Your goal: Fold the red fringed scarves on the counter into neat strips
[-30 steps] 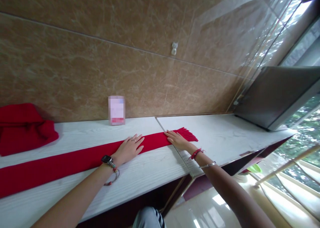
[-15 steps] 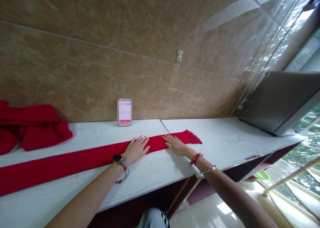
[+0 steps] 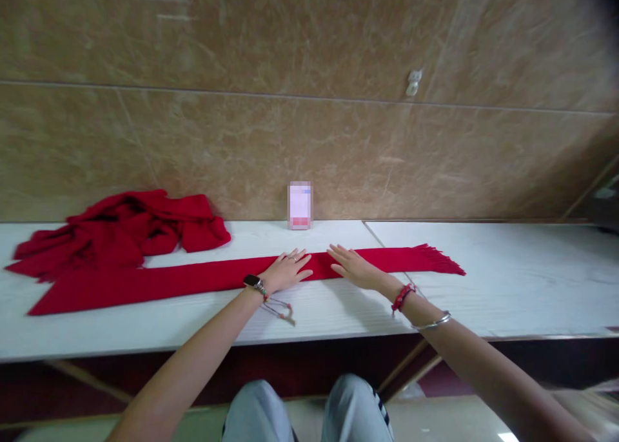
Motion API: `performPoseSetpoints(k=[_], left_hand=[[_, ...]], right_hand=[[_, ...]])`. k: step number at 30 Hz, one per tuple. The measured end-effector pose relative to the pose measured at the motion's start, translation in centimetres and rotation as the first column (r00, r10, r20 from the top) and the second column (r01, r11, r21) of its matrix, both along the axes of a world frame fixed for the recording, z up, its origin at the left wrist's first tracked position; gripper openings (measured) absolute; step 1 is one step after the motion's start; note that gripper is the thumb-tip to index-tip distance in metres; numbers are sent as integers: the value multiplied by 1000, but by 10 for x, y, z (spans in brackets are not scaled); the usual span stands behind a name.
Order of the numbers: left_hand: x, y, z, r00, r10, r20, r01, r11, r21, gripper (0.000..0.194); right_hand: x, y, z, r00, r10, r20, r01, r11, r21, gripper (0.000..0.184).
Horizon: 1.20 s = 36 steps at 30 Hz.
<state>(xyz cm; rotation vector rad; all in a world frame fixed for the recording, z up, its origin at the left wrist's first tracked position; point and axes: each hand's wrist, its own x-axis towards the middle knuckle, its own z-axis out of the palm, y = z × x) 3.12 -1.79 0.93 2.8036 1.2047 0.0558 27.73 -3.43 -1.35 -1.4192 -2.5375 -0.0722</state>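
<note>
1. The red scarf (image 3: 184, 279) is lying lengthwise on the white surface (image 3: 512, 293), its fringe (image 3: 438, 259) pointing to the person's right.
2. The left grip (image 3: 284, 272) is resting flat on the scarf, spreading loosely, clenching nothing.
3. The right grip (image 3: 358, 269) is stretching over the scarf, likewise unclenched; whether it's touching, I'm not able to tell.
4. Bunched red cloth (image 3: 130, 228) is sitting behind the scarf's left part, by the wall (image 3: 251, 151).
</note>
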Motion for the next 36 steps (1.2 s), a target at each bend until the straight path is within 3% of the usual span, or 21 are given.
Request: performPoseSetpoints(k=[2,4,8,11,17,23,30,36], left_hand=[[-43,-9,2,999,24,-38,-23,999,24,56],[-89,-20,5,997,36,-71,-32,998,47,57],[-165,-35,12,988,104,-113,-93,991,101,51],[-193,-35,17,982,126,-141,-109,986,124,44],[-198,-28,20,987,32,-158,-8,989,149,47],[-201,-28,17,962,45,-268,-4,988,154,79],[-201,-23,24,979,6,-205,60,949,311,64],[-203,-22,12,967,1,-253,49,980,193,72]], right_hand=[[-39,-3,-3,995,96,-6,-96,995,4,51],[-54,-5,-7,993,114,9,-114,993,12,52],[-45,-3,-9,993,114,34,-113,993,-13,53],[-36,-1,-4,984,174,45,-174,985,-17,56],[-32,-5,-3,944,300,134,-315,943,106,52],[-16,-5,-6,940,245,239,-296,932,208,56],[-5,2,-3,933,255,254,-322,906,273,59],[0,7,-6,927,284,245,-333,924,187,61]])
